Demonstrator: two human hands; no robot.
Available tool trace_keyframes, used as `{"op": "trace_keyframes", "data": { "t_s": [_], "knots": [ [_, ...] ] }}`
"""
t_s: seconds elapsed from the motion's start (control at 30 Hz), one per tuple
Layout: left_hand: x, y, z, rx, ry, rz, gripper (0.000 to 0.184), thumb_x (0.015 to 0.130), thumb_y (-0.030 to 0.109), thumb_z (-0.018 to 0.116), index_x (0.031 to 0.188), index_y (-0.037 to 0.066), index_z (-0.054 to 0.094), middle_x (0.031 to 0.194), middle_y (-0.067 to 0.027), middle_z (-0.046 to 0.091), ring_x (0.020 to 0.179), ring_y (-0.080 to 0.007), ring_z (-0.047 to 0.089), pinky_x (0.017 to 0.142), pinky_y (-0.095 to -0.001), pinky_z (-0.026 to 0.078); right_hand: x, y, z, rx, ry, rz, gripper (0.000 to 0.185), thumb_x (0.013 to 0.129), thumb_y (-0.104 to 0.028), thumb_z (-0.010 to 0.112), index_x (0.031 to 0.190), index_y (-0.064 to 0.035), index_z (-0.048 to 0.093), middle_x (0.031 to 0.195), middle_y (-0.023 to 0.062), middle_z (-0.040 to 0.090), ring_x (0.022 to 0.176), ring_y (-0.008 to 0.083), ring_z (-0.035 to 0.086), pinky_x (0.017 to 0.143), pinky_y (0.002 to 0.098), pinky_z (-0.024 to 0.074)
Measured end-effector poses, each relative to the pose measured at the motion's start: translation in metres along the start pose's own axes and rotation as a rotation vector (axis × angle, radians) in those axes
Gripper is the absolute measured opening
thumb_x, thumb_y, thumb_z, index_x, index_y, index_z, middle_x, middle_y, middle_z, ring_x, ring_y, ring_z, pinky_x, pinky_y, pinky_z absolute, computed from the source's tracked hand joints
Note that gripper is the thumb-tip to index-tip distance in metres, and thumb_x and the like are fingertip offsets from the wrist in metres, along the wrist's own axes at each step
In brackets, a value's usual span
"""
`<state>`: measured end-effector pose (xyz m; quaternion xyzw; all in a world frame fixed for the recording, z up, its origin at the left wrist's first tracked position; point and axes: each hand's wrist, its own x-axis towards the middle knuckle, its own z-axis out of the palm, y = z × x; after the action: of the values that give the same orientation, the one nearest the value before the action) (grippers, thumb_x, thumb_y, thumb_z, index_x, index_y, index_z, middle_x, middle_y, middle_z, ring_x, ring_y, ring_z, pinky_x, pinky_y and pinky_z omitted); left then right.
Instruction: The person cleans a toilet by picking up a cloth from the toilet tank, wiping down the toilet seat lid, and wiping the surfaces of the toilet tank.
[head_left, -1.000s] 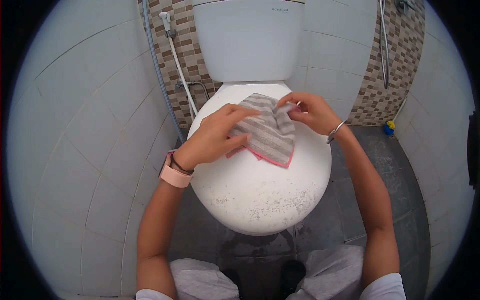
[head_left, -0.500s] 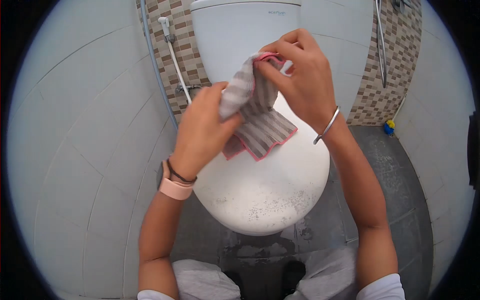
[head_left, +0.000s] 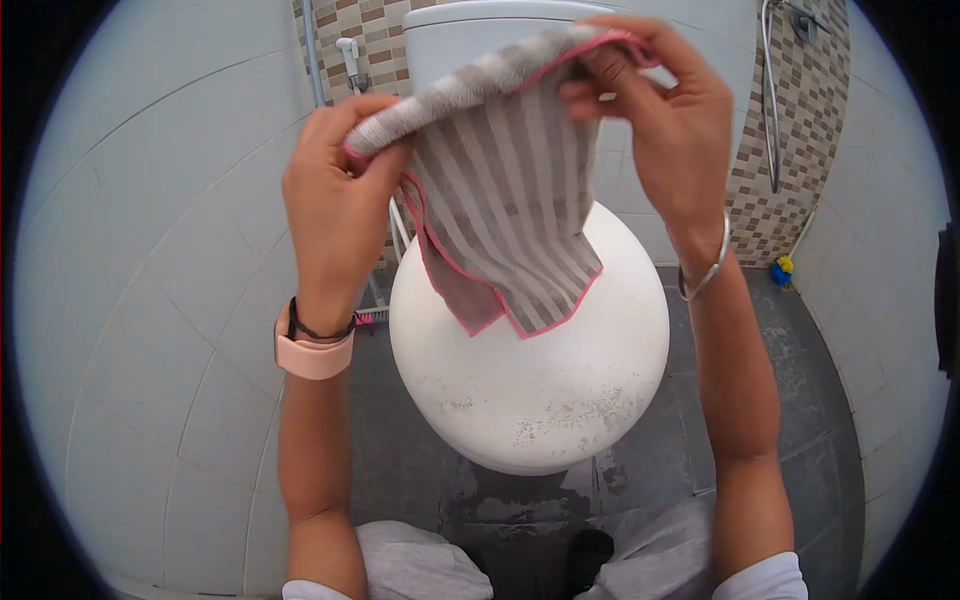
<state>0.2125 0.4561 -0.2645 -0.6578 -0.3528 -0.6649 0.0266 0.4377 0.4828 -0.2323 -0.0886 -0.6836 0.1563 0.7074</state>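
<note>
A grey striped cloth point(head_left: 510, 190) with pink edging hangs spread between my two hands, its lower corners over the white toilet lid point(head_left: 530, 390). My left hand point(head_left: 340, 190) pinches its upper left corner between thumb and fingers. At the upper right, my right hand point(head_left: 670, 120) grips the other top corner. The cloth covers the lower part of the white cistern point(head_left: 500, 35) and the back of the lid. Speckled grey marks show on the front of the lid.
A hand sprayer point(head_left: 350, 62) hangs on the back wall at left. Below it a pink brush point(head_left: 372, 317) lies by the toilet. A metal shower hose point(head_left: 770, 110) hangs at right, above a blue and yellow object point(head_left: 782, 270) on the floor.
The cloth lay on the lid, then was lifted and is now stretched open between both hands. My left hand has moved up and left, my right hand up and right.
</note>
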Motion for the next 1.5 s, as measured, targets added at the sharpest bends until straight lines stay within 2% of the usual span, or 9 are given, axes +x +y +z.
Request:
{"op": "trace_keyframes", "data": {
  "t_s": [0.23,0.57,0.77,0.8,0.9,1.0,1.13,1.27,1.5],
  "knots": [
    [0.037,0.054,-0.013,-0.089,0.067,0.193,0.023,0.092,0.005,0.065,0.114,0.005,0.067,0.088,0.0031,0.066,0.071,-0.0015,0.054,0.061,-0.0169,0.04,0.047,-0.036,-0.009,-0.17,0.085,-0.416,0.019,0.093,-0.006,0.067,0.111,0.0014,0.064,0.096,0.0092,0.071,0.079,0.0166,0.07,0.07,0.0253,0.06],
    [0.048,-0.008,0.024,-0.238,-0.164,-0.297,0.016,0.092,0.009,0.065,0.106,0.0,0.067,0.085,-0.0009,0.064,0.076,-0.0078,0.065,0.063,-0.0206,0.053,0.046,0.033,-0.025,-0.316,-0.021,-0.01,0.021,0.088,-0.001,0.067,0.11,0.0005,0.067,0.097,0.0041,0.069,0.096,0.0142,0.066,0.087,0.0262,0.0546],
    [0.037,0.008,0.031,-0.51,-0.032,-0.06,0.019,0.093,0.008,0.061,0.109,-0.003,0.063,0.104,-0.0064,0.063,0.095,-0.017,0.069,0.083,-0.0296,0.06,0.03,0.026,-0.023,-0.222,0.024,-0.185,0.03,0.09,0.006,0.062,0.119,-0.0018,0.064,0.112,0.0022,0.064,0.1,0.0101,0.06,0.088,0.0235,0.0506],
    [0.034,0.009,0.031,-0.563,-0.02,-0.041,0.017,0.092,0.007,0.062,0.107,-0.001,0.064,0.1,-0.0041,0.065,0.087,-0.012,0.068,0.073,-0.0261,0.058,0.027,0.022,-0.029,-0.271,-0.011,-0.226,0.032,0.089,0.009,0.06,0.12,0.0,0.062,0.113,0.0028,0.064,0.099,0.0089,0.059,0.086,0.0229,0.0503],
    [0.023,0.013,-0.001,-0.183,-0.291,-0.114,0.016,0.09,0.007,0.064,0.105,0.003,0.066,0.092,-0.0008,0.067,0.077,-0.0088,0.063,0.065,-0.0263,0.053,0.004,-0.015,-0.041,-0.4,-0.156,-0.022,0.032,0.081,0.008,0.066,0.111,-0.004,0.067,0.099,0.003,0.067,0.09,0.0112,0.064,0.078,0.0254,0.0542],
    [0.019,0.01,-0.032,0.016,-0.939,0.034,0.022,0.087,0.01,0.067,0.109,0.006,0.068,0.087,-0.0019,0.069,0.074,-0.0118,0.063,0.062,-0.0263,0.05,-0.013,-0.057,-0.061,-0.705,-0.724,0.219,0.029,0.078,0.004,0.072,0.105,-0.0046,0.068,0.095,0.0052,0.069,0.083,0.0148,0.066,0.072,0.0281,0.0545],
    [-0.003,-0.008,-0.025,-0.132,-1.512,-0.107,0.021,0.087,0.013,0.069,0.107,0.008,0.07,0.087,-0.0028,0.071,0.074,-0.0132,0.066,0.063,-0.0265,0.05,-0.023,-0.062,-0.06,-0.476,-1.392,0.485,0.026,0.079,-0.003,0.072,0.104,-0.0045,0.065,0.094,0.0104,0.07,0.082,0.023,0.07,0.07,0.0349,0.0551],
    [-0.001,0.0,-0.01,-0.073,-1.818,-0.168,0.019,0.09,0.013,0.069,0.107,0.006,0.069,0.085,-0.003,0.072,0.073,-0.0117,0.066,0.065,-0.0256,0.052,-0.035,-0.055,-0.056,-0.322,-1.568,0.484,0.03,0.081,-0.006,0.07,0.111,-0.0049,0.063,0.09,0.0118,0.07,0.08,0.0229,0.07,0.069,0.035,0.0549],
    [0.014,-0.058,-0.01,-0.237,-0.94,-0.358,0.033,0.092,0.022,0.069,0.119,0.005,0.063,0.1,-0.0025,0.065,0.077,-0.0095,0.062,0.07,-0.0243,0.052,-0.014,0.016,-0.06,-0.401,-0.761,0.479,0.032,0.086,-0.007,0.069,0.117,-0.0036,0.063,0.082,0.0081,0.067,0.066,0.0134,0.067,0.059,0.0291,0.0534]
  ]
}}
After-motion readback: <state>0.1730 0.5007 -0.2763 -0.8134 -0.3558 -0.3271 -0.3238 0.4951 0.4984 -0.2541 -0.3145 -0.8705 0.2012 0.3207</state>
